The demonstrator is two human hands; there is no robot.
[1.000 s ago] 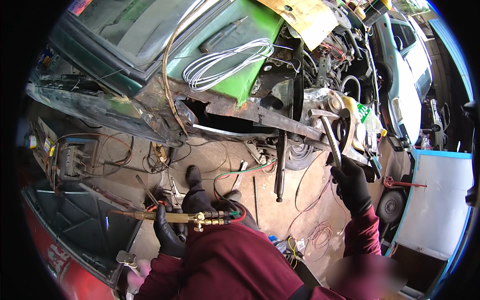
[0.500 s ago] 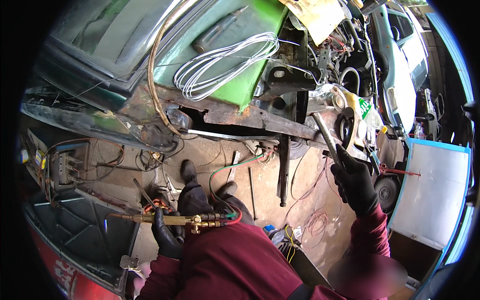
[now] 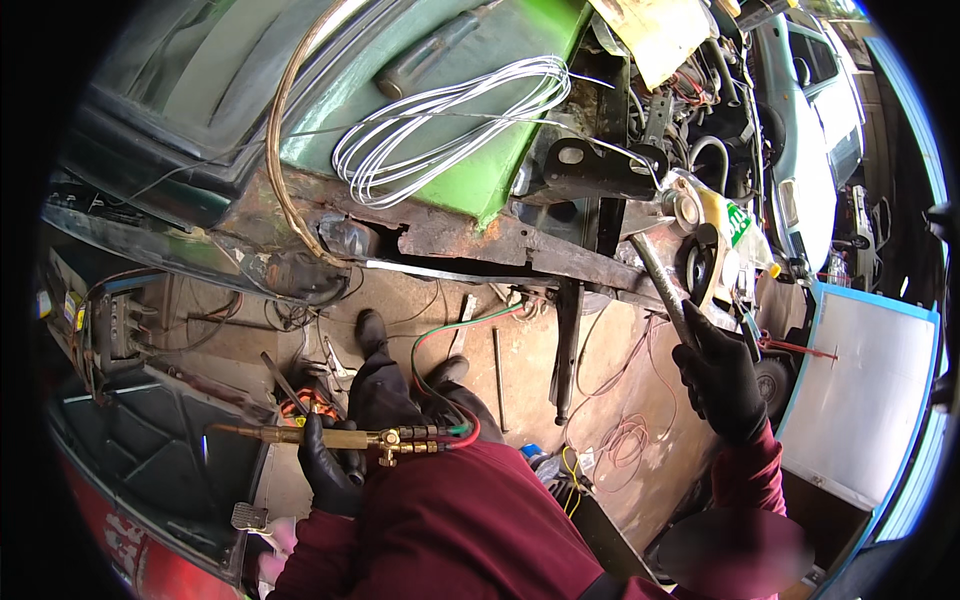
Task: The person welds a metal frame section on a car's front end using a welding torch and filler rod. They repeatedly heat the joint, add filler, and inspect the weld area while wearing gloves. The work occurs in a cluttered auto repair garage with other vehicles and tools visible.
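Note:
In black gloves, my left hand (image 3: 328, 465) grips a brass gas torch (image 3: 350, 438) held level across my lap. A small bluish flame shows off the torch's copper tip, and red and green hoses run from its valve end. Just beyond that hand a dark rod (image 3: 277, 374) slants up; whether it is held too, I cannot tell. My right hand (image 3: 722, 370) is closed round a grey metal rod (image 3: 660, 283), raised at the right. The rod's far end comes in front of the vehicle's rusty frame rail (image 3: 590, 265).
A coil of white wire (image 3: 450, 120) and a dark-handled tool (image 3: 425, 62) lie on the green body panel (image 3: 470, 180). A dark panel (image 3: 150, 450) stands at the left, a white blue-edged panel (image 3: 865, 380) at the right. Hoses (image 3: 635, 450) and a bar (image 3: 500, 380) lie on the floor.
My right hand has shifted slightly right and down with the metal rod. The left hand and torch have barely moved. The view has tilted a little.

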